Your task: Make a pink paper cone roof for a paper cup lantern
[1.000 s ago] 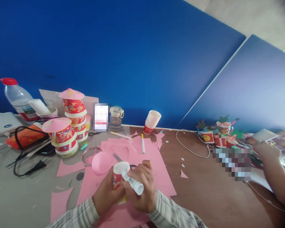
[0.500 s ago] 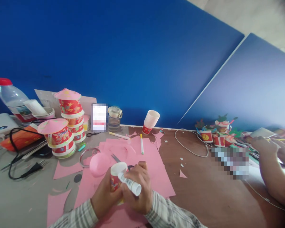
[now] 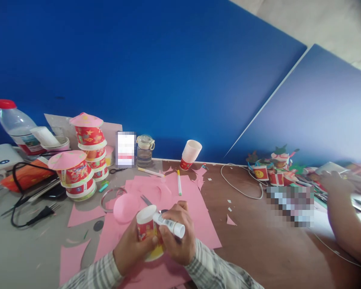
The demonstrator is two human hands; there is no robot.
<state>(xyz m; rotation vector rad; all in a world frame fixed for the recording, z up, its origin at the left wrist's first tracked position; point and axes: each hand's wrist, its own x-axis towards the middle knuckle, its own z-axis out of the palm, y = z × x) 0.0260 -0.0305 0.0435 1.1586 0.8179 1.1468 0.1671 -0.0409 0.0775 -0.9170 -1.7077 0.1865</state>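
My left hand (image 3: 129,245) is wrapped round a red and yellow printed paper cup (image 3: 146,230), which tilts with its white end up. In my right hand (image 3: 179,235) is a white glue stick (image 3: 170,224), its near end pointing at me and its far end by the cup's upper side. Whether the stick touches the cup I cannot tell. Beneath both hands lie pink paper sheets (image 3: 198,224). Just beyond the cup are scissors (image 3: 146,200), partly hidden, and a pink paper cone (image 3: 126,208).
Two cup towers with pink roofs (image 3: 67,160) stand left, near a bottle (image 3: 18,124) and a black plug cable (image 3: 39,216). A glass jar (image 3: 145,150), stacked cups (image 3: 191,154) and markers (image 3: 179,182) lie behind. At right a co-worker's arm (image 3: 345,216) reaches over craft pieces.
The glue stick has moved slightly up and right, from the cup's rim to its side. The cup has shifted a little left, showing more of its yellow lower part.
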